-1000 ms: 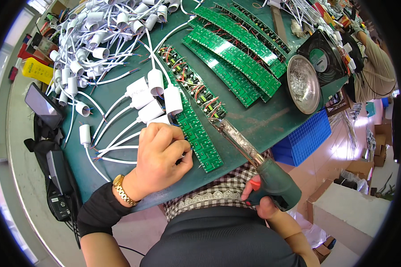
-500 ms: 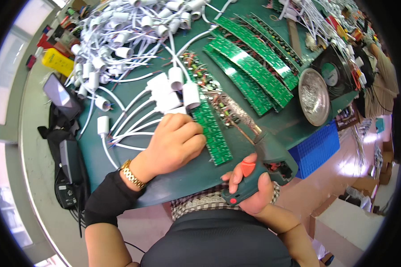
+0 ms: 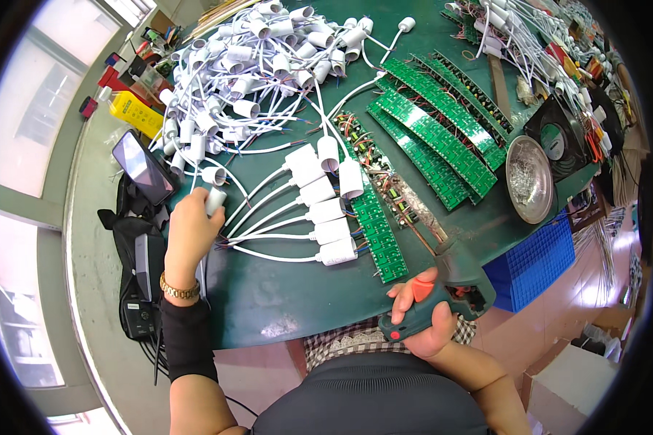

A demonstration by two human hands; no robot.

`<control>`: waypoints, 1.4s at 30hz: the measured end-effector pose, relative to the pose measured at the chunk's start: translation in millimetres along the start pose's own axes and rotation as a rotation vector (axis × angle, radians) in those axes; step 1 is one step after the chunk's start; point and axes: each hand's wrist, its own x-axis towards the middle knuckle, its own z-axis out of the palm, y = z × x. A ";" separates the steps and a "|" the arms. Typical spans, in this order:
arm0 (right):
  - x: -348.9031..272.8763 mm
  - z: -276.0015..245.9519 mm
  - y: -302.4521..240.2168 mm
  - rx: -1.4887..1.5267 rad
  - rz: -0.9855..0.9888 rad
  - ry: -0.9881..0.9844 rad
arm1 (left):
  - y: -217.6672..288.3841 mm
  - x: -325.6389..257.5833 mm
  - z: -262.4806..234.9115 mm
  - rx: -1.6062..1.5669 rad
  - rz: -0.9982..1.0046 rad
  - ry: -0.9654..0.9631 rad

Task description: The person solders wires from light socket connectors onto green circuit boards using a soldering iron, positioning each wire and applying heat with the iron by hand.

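My left hand (image 3: 190,226) is out at the left of the green table (image 3: 283,297), closed around a white lamp socket (image 3: 215,200) on a white wire. My right hand (image 3: 426,319) grips a green soldering gun (image 3: 450,286) with an orange trigger; its metal tip (image 3: 406,226) points up along a strip of green circuit boards (image 3: 374,225). Several white sockets (image 3: 325,210) lie wired to that strip, between my two hands.
A big heap of white sockets and wires (image 3: 247,65) fills the table's back left. More green board strips (image 3: 442,123) lie at the back right, next to a round metal dish (image 3: 528,177). A phone (image 3: 142,167), a black bag (image 3: 134,254) and a blue crate (image 3: 537,261) flank the table.
My left hand left the circuit board strip, moved left across the table and closed on a loose white socket. The right hand kept hold of the soldering gun and stayed near the table's front edge.
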 end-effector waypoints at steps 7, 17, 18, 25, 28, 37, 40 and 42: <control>-8.4 -5.7 -0.7 -0.008 0.013 -0.035 | 22.9 4.8 1.7 -0.890 -0.049 0.101; -16.1 -15.0 -17.3 0.011 0.105 0.014 | 107.3 -58.3 -30.1 -0.943 0.304 -0.530; -17.0 -18.4 -14.6 0.051 0.071 -0.008 | 119.4 -61.7 -31.1 -0.855 0.390 -0.590; -16.7 -19.3 -23.4 0.052 0.012 0.011 | 154.1 -75.6 32.7 -0.468 1.017 0.021; -17.7 -20.1 -21.8 0.048 0.021 0.026 | 154.1 -72.2 33.2 -0.313 1.113 0.268; -22.2 -20.8 -19.8 0.051 0.058 0.024 | 155.0 -64.5 34.7 -0.321 1.060 0.291; -22.0 -24.3 -20.8 0.033 0.052 0.019 | 156.1 -65.5 30.9 -0.248 1.051 0.281; -22.2 -25.0 -22.1 0.016 0.043 0.011 | 155.3 -65.7 31.4 -0.242 1.048 0.276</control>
